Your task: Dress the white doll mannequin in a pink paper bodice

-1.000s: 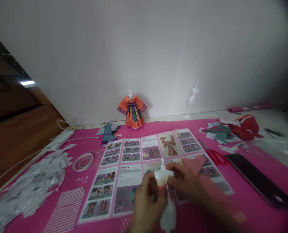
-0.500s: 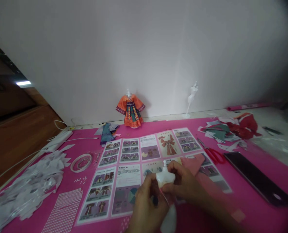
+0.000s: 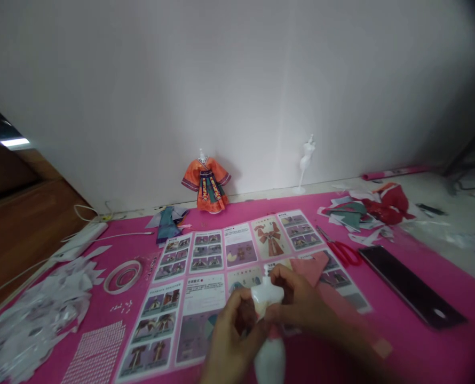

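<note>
Both my hands hold a small white mannequin torso (image 3: 266, 297) low in the middle of the view, above the instruction sheet (image 3: 237, 277). My left hand (image 3: 231, 341) pinches its lower left side. My right hand (image 3: 301, 304) grips its right side with curled fingers. The figure's white lower part (image 3: 270, 361) hangs below my hands. A pink paper piece (image 3: 315, 266) lies on the sheet just right of my right hand.
A dressed orange doll figure (image 3: 205, 184) and a bare white mannequin (image 3: 305, 162) stand by the wall. Red scissors (image 3: 341, 249), a dark phone (image 3: 411, 285), paper scraps (image 3: 365, 210), a tape roll (image 3: 122, 276) and white offcuts (image 3: 33, 314) lie on the pink mat (image 3: 421, 346).
The view has shifted slightly, so the things on the mat sit further left. My hands have kept hold of the white torso and turned it a little.
</note>
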`<action>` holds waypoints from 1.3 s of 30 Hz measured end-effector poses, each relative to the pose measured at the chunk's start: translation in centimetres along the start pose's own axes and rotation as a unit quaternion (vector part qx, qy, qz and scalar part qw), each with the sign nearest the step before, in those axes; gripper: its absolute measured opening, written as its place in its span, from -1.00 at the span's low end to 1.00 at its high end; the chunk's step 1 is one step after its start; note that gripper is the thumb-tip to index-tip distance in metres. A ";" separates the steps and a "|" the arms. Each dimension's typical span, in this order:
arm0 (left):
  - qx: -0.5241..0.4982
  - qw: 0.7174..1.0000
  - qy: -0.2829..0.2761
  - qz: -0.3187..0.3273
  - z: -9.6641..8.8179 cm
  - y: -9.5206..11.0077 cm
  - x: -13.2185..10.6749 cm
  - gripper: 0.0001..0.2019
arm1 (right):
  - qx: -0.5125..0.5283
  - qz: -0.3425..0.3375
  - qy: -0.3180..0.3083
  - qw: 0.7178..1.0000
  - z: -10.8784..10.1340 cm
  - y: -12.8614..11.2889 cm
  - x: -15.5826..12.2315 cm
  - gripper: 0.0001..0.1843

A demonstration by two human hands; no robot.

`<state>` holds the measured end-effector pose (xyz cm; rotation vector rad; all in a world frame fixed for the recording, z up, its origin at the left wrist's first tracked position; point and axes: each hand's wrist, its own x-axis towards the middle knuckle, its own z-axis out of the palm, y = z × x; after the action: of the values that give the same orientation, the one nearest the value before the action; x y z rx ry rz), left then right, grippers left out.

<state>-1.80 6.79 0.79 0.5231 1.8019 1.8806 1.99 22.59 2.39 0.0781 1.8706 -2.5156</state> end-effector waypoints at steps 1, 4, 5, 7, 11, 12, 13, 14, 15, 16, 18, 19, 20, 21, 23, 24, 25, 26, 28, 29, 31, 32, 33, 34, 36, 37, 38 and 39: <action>-0.022 1.000 0.001 0.001 0.0 0.0 0.1 -0.63 | 0.009 -0.001 -0.008 1.000 -0.1 0.0 -0.1 -0.51; -0.069 0.998 0.011 0.002 0.1 0.1 0.1 -0.63 | 0.017 -0.014 -0.036 0.999 -0.5 0.1 -0.3 -0.47; -0.073 0.997 0.017 0.001 0.0 0.1 0.1 -0.63 | -0.006 -0.025 -0.032 0.999 -0.7 0.1 -0.4 -0.46; -0.066 0.997 0.026 -0.001 0.0 0.1 0.1 -0.64 | -0.087 -0.080 0.013 0.993 -1.2 -0.2 -0.6 -0.54; -0.046 0.999 0.029 0.005 -0.1 0.0 0.0 -0.66 | -0.268 -0.287 0.067 0.917 -1.5 -1.2 -1.3 -0.93; -0.046 0.999 0.027 0.005 -0.1 0.1 0.0 -0.67 | -0.301 -0.319 0.055 0.897 -1.3 -1.5 -1.4 -0.95; -0.046 0.999 0.024 0.004 0.0 0.2 -0.1 -0.67 | -0.330 -0.335 0.040 0.881 -1.1 -1.7 -1.6 -0.91; -0.046 0.999 0.021 0.001 0.0 0.4 -0.1 -0.67 | -0.353 -0.343 0.026 0.870 -0.9 -1.9 -1.7 -0.88; -0.047 0.999 0.018 -0.002 0.1 0.6 -0.1 -0.68 | -0.370 -0.345 0.013 0.862 -0.7 -2.0 -1.8 -0.85; -0.052 0.999 0.015 -0.003 0.1 0.8 -0.1 -0.69 | -0.386 -0.346 0.002 0.855 -0.5 -2.1 -1.9 -0.83; -0.082 0.997 0.004 -0.003 0.3 1.1 -0.2 -0.72 | -0.415 -0.344 -0.004 0.842 -0.4 -2.1 -1.9 -0.83; -0.102 0.995 -0.004 -0.002 0.4 1.3 -0.2 -0.74 | -0.430 -0.342 -0.004 0.835 -0.4 -2.0 -2.0 -0.83; -0.117 0.993 -0.013 0.001 0.4 1.4 -0.2 -0.74 | -0.444 -0.341 -0.002 0.829 -0.5 -2.0 -1.9 -0.84; -0.123 0.992 -0.020 0.003 0.5 1.4 -0.2 -0.74 | -0.455 -0.340 0.001 0.823 -0.7 -2.0 -1.9 -0.86; -0.109 0.994 -0.021 0.005 0.5 1.3 -0.2 -0.74 | -0.463 -0.342 0.004 0.817 -0.9 -2.1 -1.9 -0.90; -0.094 0.995 -0.016 0.007 0.4 1.3 -0.2 -0.75 | -0.459 -0.343 0.006 0.819 -1.0 -2.2 -1.9 -0.90; -0.078 0.997 -0.009 0.009 0.4 1.2 -0.2 -0.76 | -0.451 -0.341 0.011 0.825 -1.1 -2.3 -1.9 -0.90; -0.063 0.998 -0.002 0.009 0.3 1.1 -0.2 -0.77 | -0.440 -0.338 0.019 0.832 -1.1 -2.3 -1.9 -0.89; -0.030 0.999 0.011 0.012 0.2 0.9 -0.2 -0.78 | -0.424 -0.325 0.042 0.844 -1.2 -2.3 -1.8 -0.89; -0.011 1.000 0.014 0.014 0.1 0.8 -0.2 -0.78 | -0.423 -0.317 0.053 0.847 -1.2 -2.2 -1.7 -0.91; 0.028 0.999 0.012 0.018 -0.1 0.6 -0.2 -0.79 | -0.431 -0.304 0.066 0.847 -1.3 -2.1 -1.5 -0.94; 0.046 0.999 0.009 0.021 -0.1 0.6 -0.2 -0.79 | -0.438 -0.297 0.067 0.846 -1.3 -2.0 -1.5 -0.94; 0.060 0.998 0.006 0.023 -0.1 0.6 -0.2 -0.79 | -0.443 -0.291 0.065 0.845 -1.3 -1.9 -1.4 -0.94; 0.070 0.997 0.005 0.025 -0.2 0.6 -0.2 -0.78 | -0.447 -0.287 0.061 0.845 -1.3 -1.8 -1.4 -0.95; 0.078 0.997 0.008 0.026 -0.2 0.6 -0.2 -0.76 | -0.454 -0.281 0.048 0.844 -1.3 -1.7 -1.4 -0.96; 0.077 0.997 0.012 0.026 -0.1 0.5 -0.1 -0.74 | -0.458 -0.278 0.042 0.843 -1.3 -1.7 -1.4 -0.97; 0.076 0.997 0.014 0.025 -0.1 0.5 -0.1 -0.73 | -0.461 -0.276 0.038 0.843 -1.3 -1.7 -1.4 -0.97; 0.075 0.997 0.015 0.024 -0.1 0.5 -0.1 -0.72 | -0.463 -0.274 0.036 0.842 -1.3 -1.7 -1.4 -0.95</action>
<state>-1.80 6.62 1.28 0.5996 1.9779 1.8018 3.39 24.25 3.69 -0.4253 3.2566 -1.4765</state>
